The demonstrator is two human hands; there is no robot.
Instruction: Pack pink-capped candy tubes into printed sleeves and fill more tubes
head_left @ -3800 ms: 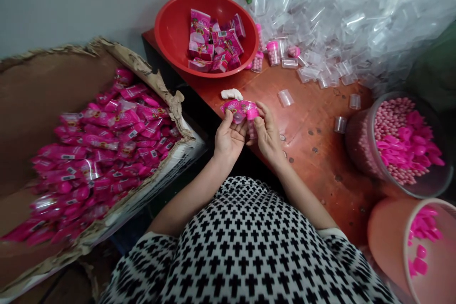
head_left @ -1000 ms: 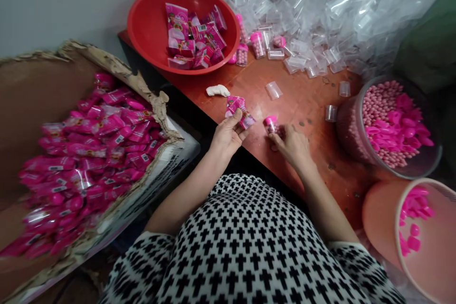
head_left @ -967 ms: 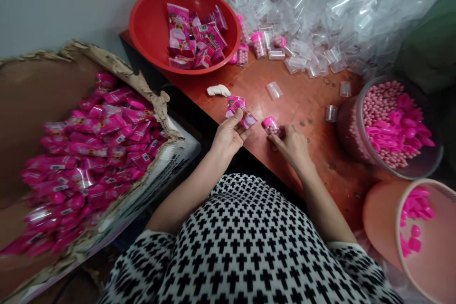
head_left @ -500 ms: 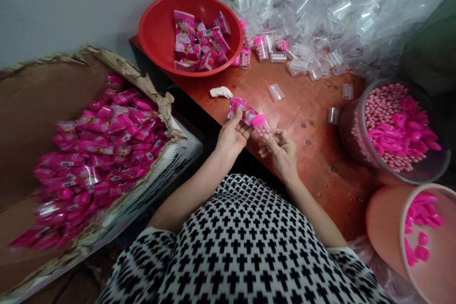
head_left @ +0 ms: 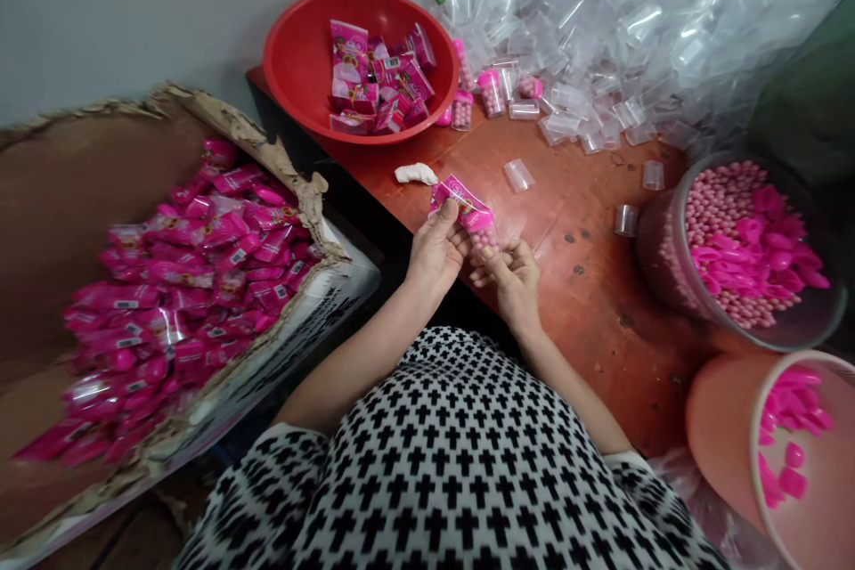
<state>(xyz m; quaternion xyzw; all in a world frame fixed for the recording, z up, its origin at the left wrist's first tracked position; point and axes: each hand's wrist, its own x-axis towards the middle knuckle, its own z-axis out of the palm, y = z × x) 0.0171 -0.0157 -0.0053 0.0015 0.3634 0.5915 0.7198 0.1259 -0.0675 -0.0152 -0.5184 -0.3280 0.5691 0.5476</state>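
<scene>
My left hand (head_left: pixel 434 251) is closed on a small pink printed packet (head_left: pixel 458 199), held just above the front of the red-brown table (head_left: pixel 588 285). My right hand (head_left: pixel 511 272) pinches the bottom of a small clear vial (head_left: pixel 486 234) filled with pink beads and topped by a pink cap. The vial's capped end sits at the mouth of the packet, and the two hands touch.
A red bowl (head_left: pixel 300 62) of pink packets stands at the table's back left. Clear empty vials (head_left: pixel 601 44) pile at the back. Right: a tub of pink beads and caps (head_left: pixel 741 240) and a bucket of caps (head_left: pixel 788 454). Left: a cardboard box (head_left: pixel 86 196) of filled packets.
My right hand picked the capped vial up from the table and brought it left to the packet in my left hand. The vial's cap now meets the packet's opening.
</scene>
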